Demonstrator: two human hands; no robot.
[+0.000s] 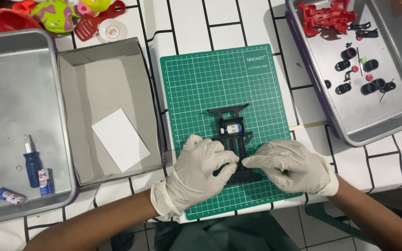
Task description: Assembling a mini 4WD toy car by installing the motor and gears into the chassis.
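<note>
A black toy car chassis [232, 130] with a small blue and white motor in it lies on a green cutting mat [210, 79]. My left hand [196, 169], in a white glove, grips the near left end of the chassis. My right hand [289, 165], also gloved, pinches the near right end of it, fingertips meeting the left hand's at the middle. The near part of the chassis is hidden under my fingers.
A metal tray [396, 116] at the right holds a red car body [326, 18], several black wheels and small parts. An open cardboard box [80, 65] with a white card lies left of the mat. A far-left tray [5, 69] holds a blue screwdriver [32, 160] and batteries.
</note>
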